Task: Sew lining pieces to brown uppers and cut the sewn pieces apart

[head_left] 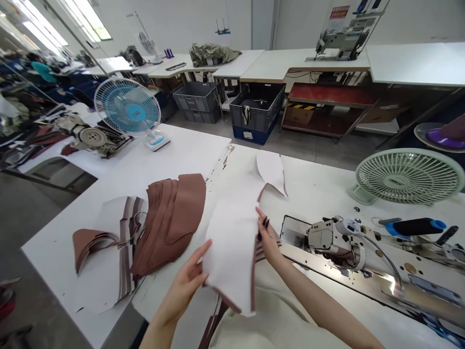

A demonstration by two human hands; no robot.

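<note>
My left hand [191,274] pinches the lower left edge of a large curved panel [232,237], white on the side facing me and brown at its edges. At its right edge, the fingers of my right hand [269,238] hold the same panel. A small dark tool with a pointed black tip [266,222] sticks out of that hand; its kind is mostly hidden. Beyond lies another white-faced piece [271,172], touching or close to the panel's far end. To the left are a fanned stack of brown panels [174,213] and a tied bundle of white-and-brown pieces [109,252].
At right stands a sewing machine [337,242] with a black thread cone [416,227] and a green fan [403,177] behind it. A blue fan [129,109] stands at the back left. Grey crates [256,109] sit on the floor beyond the table [174,150].
</note>
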